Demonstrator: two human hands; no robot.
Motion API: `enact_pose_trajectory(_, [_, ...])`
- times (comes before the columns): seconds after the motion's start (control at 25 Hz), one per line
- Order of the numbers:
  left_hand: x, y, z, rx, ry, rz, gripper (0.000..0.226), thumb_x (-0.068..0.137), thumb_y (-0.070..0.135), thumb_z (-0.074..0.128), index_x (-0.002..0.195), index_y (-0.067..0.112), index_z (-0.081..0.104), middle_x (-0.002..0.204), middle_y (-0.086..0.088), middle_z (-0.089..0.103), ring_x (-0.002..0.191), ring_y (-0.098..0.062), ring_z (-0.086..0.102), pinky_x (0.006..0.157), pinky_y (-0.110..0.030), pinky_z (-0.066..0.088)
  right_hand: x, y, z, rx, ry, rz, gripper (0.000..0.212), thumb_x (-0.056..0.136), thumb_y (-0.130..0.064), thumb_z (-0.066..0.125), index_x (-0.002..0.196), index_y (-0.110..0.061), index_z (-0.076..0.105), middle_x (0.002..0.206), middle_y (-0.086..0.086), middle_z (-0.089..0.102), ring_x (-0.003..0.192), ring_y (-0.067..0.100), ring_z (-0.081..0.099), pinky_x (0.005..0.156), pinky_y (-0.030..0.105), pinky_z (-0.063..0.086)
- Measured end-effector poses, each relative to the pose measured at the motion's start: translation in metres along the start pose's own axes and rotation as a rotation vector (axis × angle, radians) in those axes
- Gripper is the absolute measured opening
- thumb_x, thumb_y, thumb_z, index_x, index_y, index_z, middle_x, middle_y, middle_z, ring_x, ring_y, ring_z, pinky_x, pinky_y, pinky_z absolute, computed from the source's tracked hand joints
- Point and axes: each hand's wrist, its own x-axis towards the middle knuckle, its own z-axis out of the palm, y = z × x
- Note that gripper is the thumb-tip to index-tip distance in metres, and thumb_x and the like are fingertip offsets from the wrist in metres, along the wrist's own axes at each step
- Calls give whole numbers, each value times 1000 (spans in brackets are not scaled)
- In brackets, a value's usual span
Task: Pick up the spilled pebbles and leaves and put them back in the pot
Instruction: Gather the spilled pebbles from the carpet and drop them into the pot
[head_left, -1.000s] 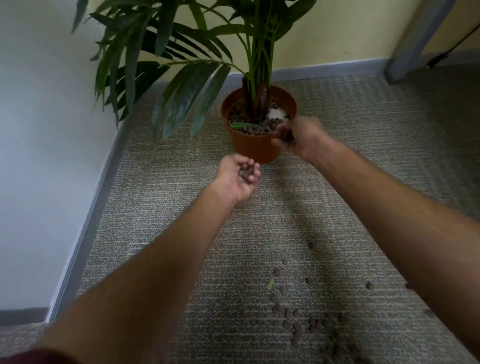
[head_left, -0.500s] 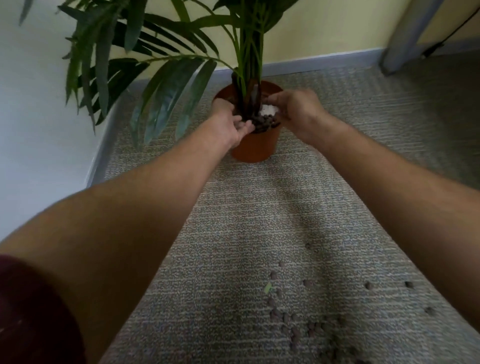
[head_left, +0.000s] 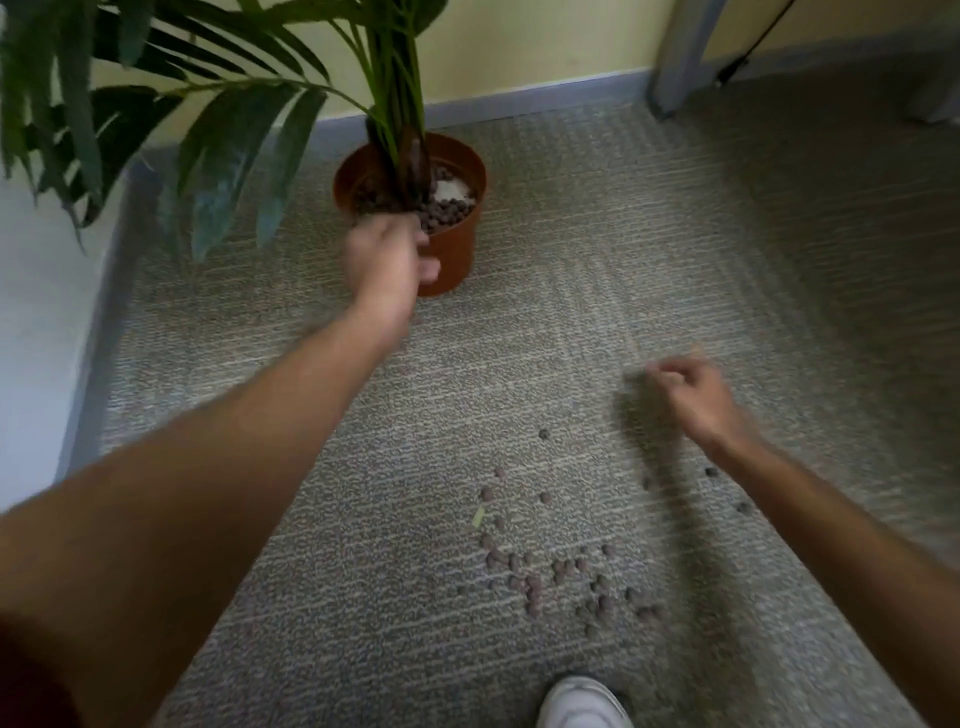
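Head view, looking down at a grey carpet (head_left: 597, 270) in the corner of a room. A terracotta-coloured pot (head_left: 452, 249) holding a palm plant (head_left: 228, 119) stands near the skirting board, its surface covered with brown pebbles. The left hand (head_left: 387, 260) hovers at the pot's near rim, blurred, fingers loosely curled; whether it holds anything cannot be told. The right hand (head_left: 685, 389) hangs above the carpet well to the right of the pot, fingers half curled and blurred; it appears empty, though that is uncertain. The spilled pebbles (head_left: 561, 577) lie scattered on the carpet below the right hand, most in a loose cluster, a few strays further right. One small pale green leaf scrap (head_left: 478, 515) lies among them. A white shoe (head_left: 582, 701) shows at the bottom edge.

The pebbles look small, hard, light and rounded, likely to roll; pinching several at once or scooping into a cupped palm should suit. The leaf scrap looks thin and flimsy, best nipped by its edge.
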Motion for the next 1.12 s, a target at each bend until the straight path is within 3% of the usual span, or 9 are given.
enact_pose_trajectory(0.08, [-33,-42,-1,261,-154,10,24,89,25,55,73,11,65,73,-6,67,55,-20,59,57,-36,53,-22,47,-24,-244,37,25,25,89,-29,63,109,-15,67,116,10,65,108,25,59,94,35,45])
enact_pose_trajectory(0.16, [-67,-86,-6,575,-333,-63,32,85,37,58,79,7,66,73,-7,66,62,-21,60,64,-41,54,-42,77,-41,-465,-2,-9,39,89,-30,64,123,-12,61,131,12,54,120,31,50,105,39,39])
enact_pose_trajectory(0.24, [-99,-125,-14,947,-443,-84,38,76,49,57,87,13,65,89,-7,66,78,-24,63,69,-38,51,-54,90,-45,-595,-68,-76,45,88,-31,65,128,-13,58,135,11,49,122,31,48,105,36,37])
enact_pose_trajectory(0.32, [-128,-151,-19,1196,-501,15,49,74,55,58,101,15,59,109,-6,51,92,-26,58,74,-34,46,-55,91,-42,-594,-107,-69,50,86,-28,67,131,-13,55,136,12,47,122,32,48,105,33,36])
enact_pose_trajectory(0.48, [-167,-172,-22,1225,-615,229,49,79,43,64,119,19,48,120,-5,42,99,-21,52,77,-31,42,-45,86,-49,-272,17,126,64,77,-24,78,133,-18,47,133,18,36,117,35,51,106,36,39])
enact_pose_trajectory(0.64, [-186,-179,-28,1238,-703,292,47,78,34,67,120,21,49,120,-4,42,107,-23,49,89,-34,46,-31,90,-58,-361,-61,161,86,74,-27,81,145,-18,33,150,16,23,132,35,36,108,34,33])
enact_pose_trajectory(0.76, [-190,-179,-32,1195,-767,296,43,78,33,68,117,22,53,119,-2,44,106,-21,49,93,-35,45,-22,89,-57,-436,-59,132,73,73,-23,81,137,-10,48,141,16,35,125,30,44,105,27,33])
enact_pose_trajectory(0.96, [-185,-175,-45,1164,-733,374,54,73,52,68,119,27,53,115,7,45,90,-12,53,79,-30,47,-43,62,-30,-339,-161,-8,30,78,-12,76,107,-14,67,112,9,64,97,19,62,91,26,46])
enact_pose_trajectory(1.12, [-182,-177,-61,1312,-684,336,81,58,78,63,119,29,45,116,3,38,103,-18,51,82,-36,50,-96,50,17,-464,-434,-287,25,88,-20,64,112,-22,62,118,-2,54,106,12,54,99,34,47])
